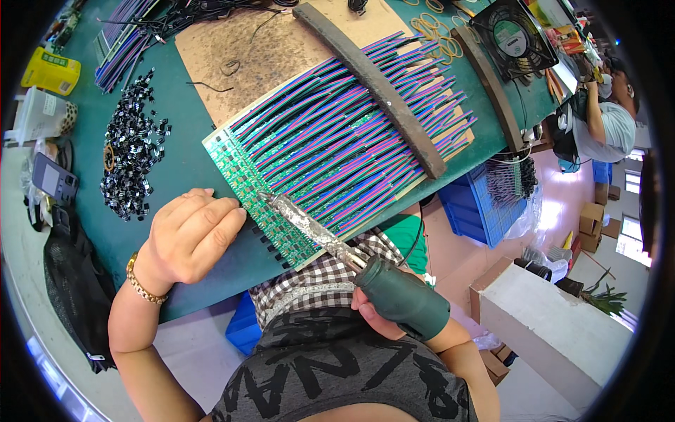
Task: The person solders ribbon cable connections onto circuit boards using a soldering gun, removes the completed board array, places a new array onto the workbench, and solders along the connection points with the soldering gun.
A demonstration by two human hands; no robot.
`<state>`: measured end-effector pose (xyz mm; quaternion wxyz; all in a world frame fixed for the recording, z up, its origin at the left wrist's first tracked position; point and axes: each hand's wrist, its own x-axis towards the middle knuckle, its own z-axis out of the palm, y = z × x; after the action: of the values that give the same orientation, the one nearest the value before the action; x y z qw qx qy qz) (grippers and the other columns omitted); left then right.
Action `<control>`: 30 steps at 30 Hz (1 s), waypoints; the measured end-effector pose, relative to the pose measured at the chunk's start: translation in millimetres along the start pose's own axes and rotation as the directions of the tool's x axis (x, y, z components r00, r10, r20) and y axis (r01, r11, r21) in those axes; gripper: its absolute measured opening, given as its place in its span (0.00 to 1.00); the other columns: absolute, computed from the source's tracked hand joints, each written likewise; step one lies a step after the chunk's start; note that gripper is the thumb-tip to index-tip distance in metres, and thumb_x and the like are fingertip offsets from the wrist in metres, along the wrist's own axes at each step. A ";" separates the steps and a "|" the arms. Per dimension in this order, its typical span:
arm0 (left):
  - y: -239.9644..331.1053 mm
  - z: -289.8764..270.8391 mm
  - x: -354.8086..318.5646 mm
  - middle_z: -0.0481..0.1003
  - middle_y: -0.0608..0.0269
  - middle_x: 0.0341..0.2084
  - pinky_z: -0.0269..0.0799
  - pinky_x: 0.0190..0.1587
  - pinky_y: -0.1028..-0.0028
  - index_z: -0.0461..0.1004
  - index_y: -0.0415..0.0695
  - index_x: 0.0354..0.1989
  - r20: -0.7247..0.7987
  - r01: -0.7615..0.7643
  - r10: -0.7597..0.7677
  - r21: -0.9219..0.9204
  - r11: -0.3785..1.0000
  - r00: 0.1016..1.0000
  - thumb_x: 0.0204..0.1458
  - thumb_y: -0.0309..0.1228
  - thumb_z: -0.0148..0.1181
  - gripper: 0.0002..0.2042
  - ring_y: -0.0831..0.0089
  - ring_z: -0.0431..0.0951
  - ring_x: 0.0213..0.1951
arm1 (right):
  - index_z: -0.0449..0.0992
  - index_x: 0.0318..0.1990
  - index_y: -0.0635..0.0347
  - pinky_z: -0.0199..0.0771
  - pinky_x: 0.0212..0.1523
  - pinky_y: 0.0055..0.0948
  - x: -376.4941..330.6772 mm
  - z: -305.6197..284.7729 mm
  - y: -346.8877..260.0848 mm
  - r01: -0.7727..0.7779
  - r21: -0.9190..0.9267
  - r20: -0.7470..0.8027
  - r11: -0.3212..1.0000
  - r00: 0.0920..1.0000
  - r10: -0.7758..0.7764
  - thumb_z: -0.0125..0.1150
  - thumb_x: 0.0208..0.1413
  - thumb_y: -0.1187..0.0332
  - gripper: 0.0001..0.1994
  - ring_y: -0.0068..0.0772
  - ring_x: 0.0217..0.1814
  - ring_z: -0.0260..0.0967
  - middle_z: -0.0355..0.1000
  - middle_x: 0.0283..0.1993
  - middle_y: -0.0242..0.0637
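Observation:
My right hand (377,318) is wrapped round the dark green handle of a soldering iron (306,226). Its worn, crusted metal barrel points up and left, and the tip is over the green circuit board panel (237,167), near its component edge. Whether the tip touches cannot be made out. My left hand (193,235) is closed at the panel's left edge, thumb and fingers pinched together; anything between them is hidden. Rows of multicoloured ribbon wires (309,130) run from the panel up to the right. Small black connectors line its lower left edge.
A heavy dark bar (373,88) lies across the wires; a second bar (492,88) lies farther right. Loose black connectors (133,151) are heaped at left. A fan (511,39) and rubber bands (437,35) sit at the back. Blue crates (481,207) stand below; another person (605,119) works at right.

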<state>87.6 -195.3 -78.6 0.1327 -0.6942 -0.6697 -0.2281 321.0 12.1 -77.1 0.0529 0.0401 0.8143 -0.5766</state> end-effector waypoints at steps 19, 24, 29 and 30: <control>-1.8 0.0 0.6 0.75 0.53 0.28 0.77 0.34 0.67 0.75 0.32 0.33 0.018 0.001 -0.001 -0.034 0.999 1.000 0.36 0.23 0.60 0.12 0.65 0.74 0.26 | 0.76 0.33 0.62 0.75 0.31 0.23 -14.8 14.3 25.8 0.080 0.018 -0.086 0.997 0.993 -0.078 0.64 0.45 0.77 0.06 0.28 0.29 0.74 0.74 0.28 0.35; -3.1 0.3 3.7 0.75 0.53 0.28 0.77 0.34 0.66 0.75 0.32 0.33 0.008 -0.009 0.010 -0.055 0.998 1.000 0.36 0.23 0.60 0.13 0.64 0.74 0.26 | 0.77 0.40 0.65 0.74 0.25 0.24 -19.8 42.8 53.0 0.302 0.011 -0.402 0.953 0.874 -0.272 0.68 0.37 0.65 0.20 0.35 0.27 0.76 0.75 0.37 0.39; -2.9 0.2 0.0 0.74 0.53 0.28 0.77 0.33 0.66 0.75 0.32 0.34 0.024 0.004 -0.002 -0.067 0.998 1.000 0.37 0.23 0.60 0.13 0.64 0.74 0.26 | 0.76 0.31 0.60 0.74 0.30 0.22 -13.1 10.7 17.8 0.039 0.136 -0.108 0.990 0.994 -0.025 0.63 0.43 0.78 0.06 0.25 0.28 0.72 0.74 0.26 0.33; -2.5 0.0 0.0 0.74 0.53 0.28 0.77 0.33 0.66 0.75 0.32 0.34 0.027 0.005 -0.003 -0.065 0.998 1.000 0.37 0.23 0.60 0.13 0.64 0.74 0.26 | 0.76 0.31 0.60 0.74 0.30 0.22 -12.8 9.8 17.7 -0.046 0.153 -0.045 0.987 0.998 0.053 0.62 0.43 0.78 0.06 0.25 0.28 0.72 0.74 0.26 0.33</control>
<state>85.1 -195.2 -79.0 0.1006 -0.6998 -0.6650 -0.2405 336.3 8.7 -95.2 0.0442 0.0783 0.7678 -0.6344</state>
